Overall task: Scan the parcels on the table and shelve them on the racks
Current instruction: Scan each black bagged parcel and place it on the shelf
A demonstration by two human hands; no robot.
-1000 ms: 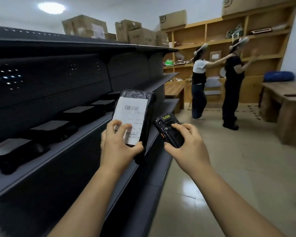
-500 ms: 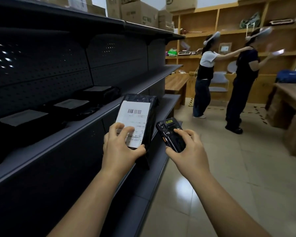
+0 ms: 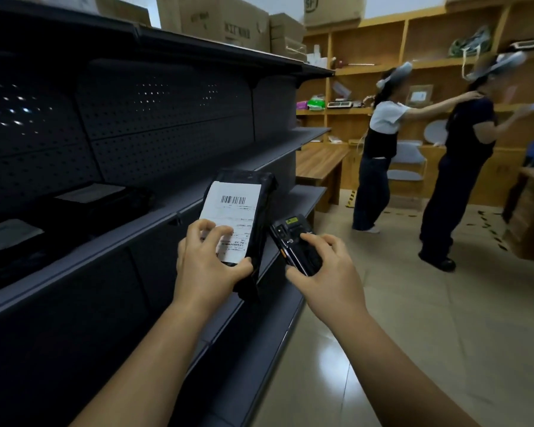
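Parcel (image 3: 232, 211) was held upright beside the rack (image 3: 142, 229), label outward, the grip of the left hand (image 3: 207, 266) curled round its lower end, while a scanner (image 3: 293, 238) was clasped in the right hand (image 3: 329, 274). Other parcels (image 3: 105, 200) were already shelved; this one was judged yet to be placed.

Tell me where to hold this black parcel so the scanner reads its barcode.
Grip the black parcel at its lower end from below, as the left hand does. It stands upright with the barcode near the label's top, so low fingers leave it uncovered for the scanner.
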